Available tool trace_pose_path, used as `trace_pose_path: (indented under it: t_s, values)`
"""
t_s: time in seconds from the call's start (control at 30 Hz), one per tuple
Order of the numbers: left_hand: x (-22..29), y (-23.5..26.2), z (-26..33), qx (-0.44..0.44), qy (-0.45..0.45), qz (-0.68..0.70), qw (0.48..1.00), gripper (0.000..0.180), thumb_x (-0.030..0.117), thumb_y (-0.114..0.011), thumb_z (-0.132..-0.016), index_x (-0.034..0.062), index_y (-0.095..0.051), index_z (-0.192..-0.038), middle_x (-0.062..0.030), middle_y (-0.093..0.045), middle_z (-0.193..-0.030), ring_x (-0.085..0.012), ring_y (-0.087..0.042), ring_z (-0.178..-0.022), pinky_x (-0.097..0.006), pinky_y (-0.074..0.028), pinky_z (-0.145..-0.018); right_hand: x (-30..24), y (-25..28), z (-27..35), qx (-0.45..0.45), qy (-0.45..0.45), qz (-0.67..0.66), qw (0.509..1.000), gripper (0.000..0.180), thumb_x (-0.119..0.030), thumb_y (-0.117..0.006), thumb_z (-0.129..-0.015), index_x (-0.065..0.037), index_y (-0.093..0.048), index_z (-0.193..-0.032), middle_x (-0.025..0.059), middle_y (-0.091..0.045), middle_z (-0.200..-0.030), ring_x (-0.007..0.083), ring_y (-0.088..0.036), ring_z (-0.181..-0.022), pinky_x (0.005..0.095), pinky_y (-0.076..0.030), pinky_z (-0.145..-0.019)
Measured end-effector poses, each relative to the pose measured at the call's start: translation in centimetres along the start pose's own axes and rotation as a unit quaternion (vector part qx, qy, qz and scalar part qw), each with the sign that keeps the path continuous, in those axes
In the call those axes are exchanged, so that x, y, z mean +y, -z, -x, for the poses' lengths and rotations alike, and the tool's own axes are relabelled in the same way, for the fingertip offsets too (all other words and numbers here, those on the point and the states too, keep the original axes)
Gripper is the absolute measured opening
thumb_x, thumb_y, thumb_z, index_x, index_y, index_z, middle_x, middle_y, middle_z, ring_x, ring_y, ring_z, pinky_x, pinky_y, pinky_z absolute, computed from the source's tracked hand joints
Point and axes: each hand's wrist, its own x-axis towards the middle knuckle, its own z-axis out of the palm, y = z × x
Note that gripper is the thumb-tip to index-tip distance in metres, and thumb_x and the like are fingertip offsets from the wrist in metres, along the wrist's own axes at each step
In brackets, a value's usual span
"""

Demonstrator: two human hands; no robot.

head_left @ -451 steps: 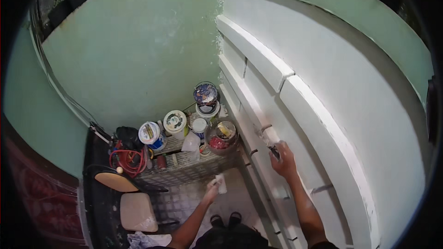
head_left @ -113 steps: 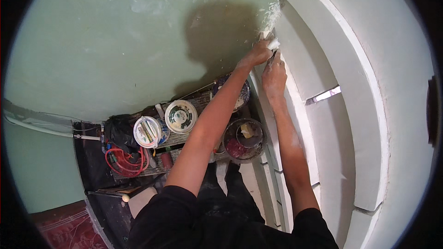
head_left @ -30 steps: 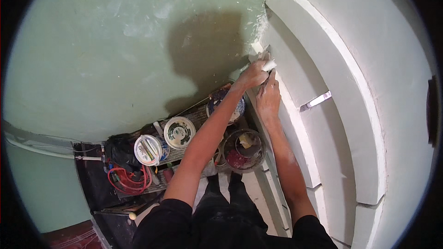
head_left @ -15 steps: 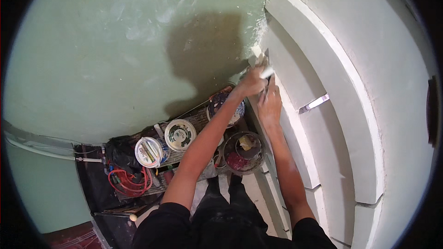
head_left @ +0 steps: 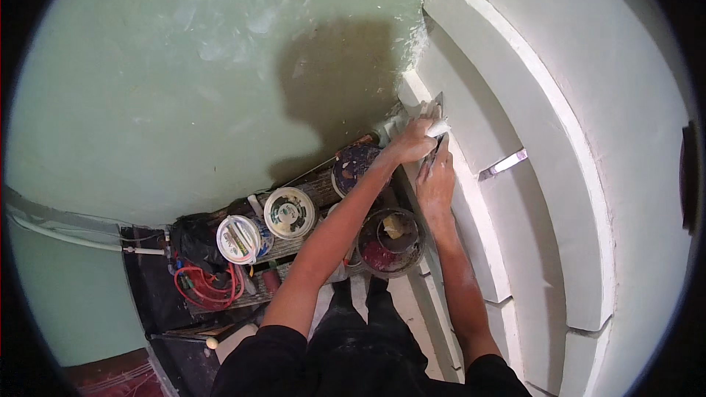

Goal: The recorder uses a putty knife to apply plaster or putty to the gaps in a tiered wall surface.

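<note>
My left hand (head_left: 414, 143) is closed on a putty knife, its thin grey blade (head_left: 440, 99) showing past my fingertips against a white ledge (head_left: 415, 88). A small white piece (head_left: 439, 128) sticks out beside these fingers; whether it is putty or a handle I cannot tell. Just below, my right hand (head_left: 437, 180) is closed around a thin dark tool (head_left: 440, 142), mostly hidden by its fingers. Both hands are close together over the ledge, near where it meets the green wall (head_left: 184, 88).
Curved white ledges (head_left: 529, 59) rise at the right, with a narrow lit slot (head_left: 506, 165) between them. Below my arms stand a bucket (head_left: 390, 254), lidded tubs (head_left: 290, 212), a dark-stained bucket (head_left: 354, 169) and a coil of red hose (head_left: 198, 287) on planks.
Both hands have shifted slightly right and down along the ledge, with the blade moving along with them. More of the ledge's far end now shows.
</note>
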Motion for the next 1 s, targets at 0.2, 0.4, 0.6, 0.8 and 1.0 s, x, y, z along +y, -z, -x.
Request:
trace_pose_path:
  t_s: [0.2, 0.4, 0.6, 0.8, 1.0]
  values:
    - [-2.4, 1.6, -2.3, 0.013, 0.005, 0.022, 1.0, 0.048, 0.007, -0.054, -0.074, 0.0009, -0.057, -0.121, -0.0259, -0.056, -0.124, -0.0356, -0.05, -0.121, -0.038, -0.038, -0.102, -0.3, -0.8, -3.1, 0.015, 0.032, 0.015, 0.999, 0.06, -0.001, -0.051, -0.086, 0.004, -0.03, -0.142, 0.0292, -0.056, -0.105, 0.0454, -0.057, -0.095, 0.0503, -0.047, -0.08]
    - [-3.4, 3.7, -5.6, 0.101, -0.028, -0.024, 0.994, 0.052, 0.011, -0.052, -0.076, -0.0011, -0.052, -0.127, -0.0296, -0.05, -0.132, -0.0404, -0.047, -0.125, -0.042, -0.038, -0.105, -1.2, -2.5, -7.3, 0.02, 0.041, 0.014, 0.999, 0.051, -0.005, -0.05, -0.09, 0.007, -0.035, -0.138, 0.0317, -0.057, -0.103, 0.0477, -0.058, -0.091, 0.0525, -0.048, -0.076]
    - [-3.2, 3.0, -3.5, 0.101, -0.012, -0.013, 0.995, 0.071, 0.011, -0.052, -0.076, -0.002, -0.034, -0.143, -0.0284, -0.038, -0.144, -0.0403, -0.038, -0.133, -0.038, -0.03, -0.112, -0.8, -1.6, -5.8, 0.011, 0.054, 0.001, 0.998, 0.052, -0.011, -0.05, -0.092, 0.004, -0.035, -0.14, 0.0314, -0.056, -0.108, 0.048, -0.059, -0.093, 0.0525, -0.049, -0.078]
    - [5.1, 0.4, 1.5, -0.08, 0.176, 0.147, 0.97, 0.065, 0.009, -0.054, -0.075, -0.0041, -0.041, -0.138, -0.0296, -0.046, -0.137, -0.0384, -0.04, -0.132, -0.038, -0.031, -0.11, 1.0, 3.2, -0.4, 0.017, 0.058, 0.013, 0.998, 0.054, -0.013, -0.051, -0.091, 0.002, -0.036, -0.141, 0.0301, -0.057, -0.109, 0.0471, -0.058, -0.096, 0.0514, -0.048, -0.08]
    - [0.4, -2.8, 1.6, 0.116, -0.051, -0.041, 0.991, 0.065, 0.005, -0.054, -0.073, -0.0076, -0.041, -0.136, -0.0309, -0.045, -0.137, -0.0389, -0.036, -0.135, -0.039, -0.027, -0.112, 1.5, 3.3, -0.2, 0.0, 0.084, 0.024, 0.996, 0.052, -0.01, -0.051, -0.09, 0.005, -0.038, -0.138, 0.0308, -0.056, -0.106, 0.0473, -0.057, -0.093, 0.0519, -0.047, -0.079]
